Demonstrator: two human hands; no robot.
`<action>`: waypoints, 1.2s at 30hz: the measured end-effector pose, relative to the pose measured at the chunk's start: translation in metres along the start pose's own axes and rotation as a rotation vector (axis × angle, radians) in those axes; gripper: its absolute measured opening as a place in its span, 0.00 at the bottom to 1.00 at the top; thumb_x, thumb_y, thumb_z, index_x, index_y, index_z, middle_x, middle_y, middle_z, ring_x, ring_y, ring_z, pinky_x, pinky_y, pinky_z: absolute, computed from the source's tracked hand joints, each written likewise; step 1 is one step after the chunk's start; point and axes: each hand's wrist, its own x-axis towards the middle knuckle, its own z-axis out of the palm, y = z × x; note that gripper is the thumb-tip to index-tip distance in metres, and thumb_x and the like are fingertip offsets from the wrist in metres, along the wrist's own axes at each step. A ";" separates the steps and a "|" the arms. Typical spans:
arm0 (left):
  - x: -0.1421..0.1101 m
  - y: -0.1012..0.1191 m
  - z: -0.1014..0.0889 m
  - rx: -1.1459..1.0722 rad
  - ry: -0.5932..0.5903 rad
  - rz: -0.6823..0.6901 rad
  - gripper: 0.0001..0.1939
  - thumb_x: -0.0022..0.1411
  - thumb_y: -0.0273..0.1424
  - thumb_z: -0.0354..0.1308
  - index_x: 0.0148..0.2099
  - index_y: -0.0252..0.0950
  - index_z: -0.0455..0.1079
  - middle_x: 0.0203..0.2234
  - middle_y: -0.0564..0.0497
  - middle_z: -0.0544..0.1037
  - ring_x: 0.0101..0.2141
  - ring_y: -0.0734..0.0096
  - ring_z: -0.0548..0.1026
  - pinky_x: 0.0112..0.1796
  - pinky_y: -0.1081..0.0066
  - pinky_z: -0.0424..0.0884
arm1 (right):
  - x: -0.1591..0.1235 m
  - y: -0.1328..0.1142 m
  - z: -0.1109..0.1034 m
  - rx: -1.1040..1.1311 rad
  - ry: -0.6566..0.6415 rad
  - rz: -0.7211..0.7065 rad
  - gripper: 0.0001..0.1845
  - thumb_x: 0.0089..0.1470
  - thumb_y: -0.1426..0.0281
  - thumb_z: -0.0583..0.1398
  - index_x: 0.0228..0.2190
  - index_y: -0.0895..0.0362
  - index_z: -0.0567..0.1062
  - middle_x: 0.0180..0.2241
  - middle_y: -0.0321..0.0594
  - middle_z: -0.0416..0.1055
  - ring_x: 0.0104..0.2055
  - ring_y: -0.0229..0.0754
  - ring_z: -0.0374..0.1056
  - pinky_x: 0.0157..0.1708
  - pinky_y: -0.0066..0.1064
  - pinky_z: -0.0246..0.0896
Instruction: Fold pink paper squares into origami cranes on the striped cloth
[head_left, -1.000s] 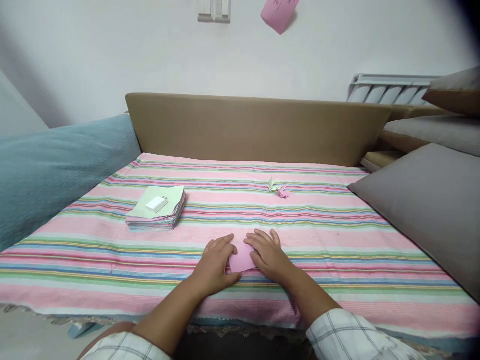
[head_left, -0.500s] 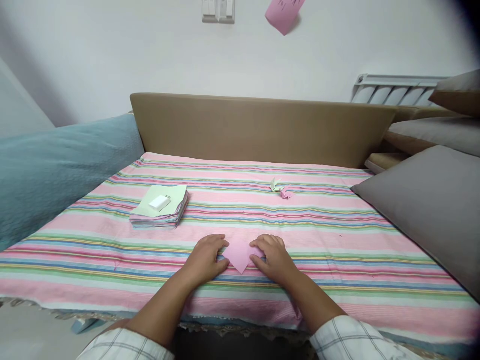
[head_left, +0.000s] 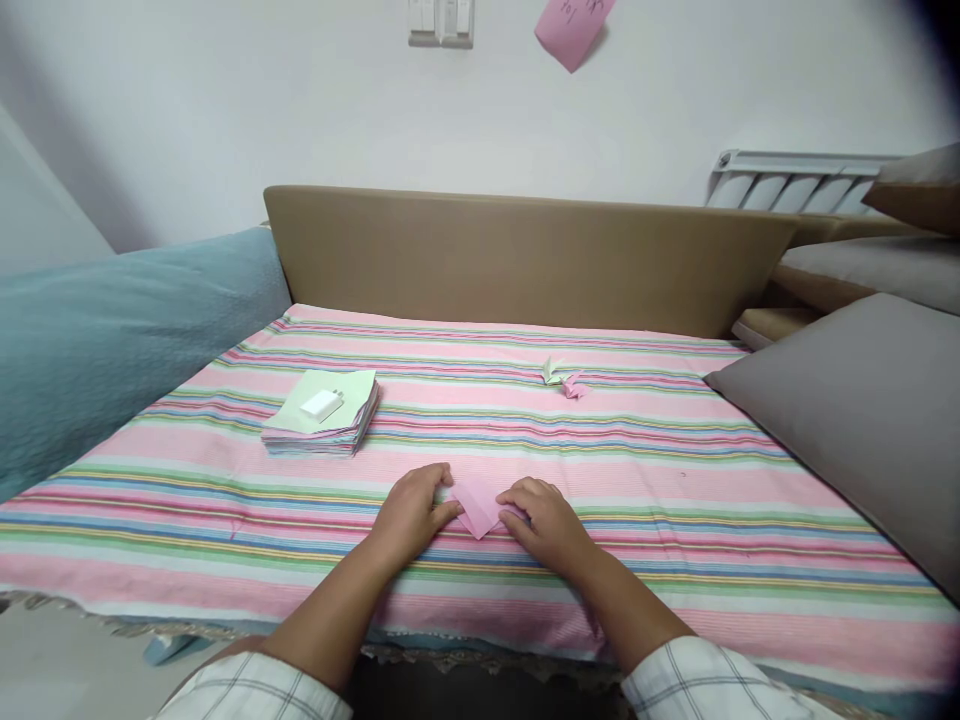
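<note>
Pink paper (head_left: 478, 507) lay on striped cloth (head_left: 637, 470) btwn both hands; L hand (head_left: 411, 515) pinched its L edge, R hand (head_left: 546, 520) pinched its R. Beyond: 2 folded papers (head_left: 574, 386), plus paper stack (head_left: 330, 425) w/ white adapter (head_left: 322, 404) atop.

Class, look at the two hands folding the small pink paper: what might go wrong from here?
The left hand and right hand pinch opposite sides of the pink paper, so uneven pulling could skew or tear it.

It lies on a soft, rippled striped cloth, which may give under pressing and leave creases blurred.

The white charger plug sits loose on the paper stack; a bump could slide it off.
</note>
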 end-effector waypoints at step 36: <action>-0.003 0.025 0.012 0.063 -0.202 0.102 0.16 0.53 0.46 0.58 0.44 0.50 0.73 0.59 0.50 0.59 0.57 0.52 0.55 0.55 0.45 0.45 | 0.001 -0.002 0.004 -0.062 -0.025 0.039 0.11 0.52 0.69 0.58 0.40 0.52 0.73 0.35 0.39 0.67 0.40 0.43 0.61 0.40 0.34 0.53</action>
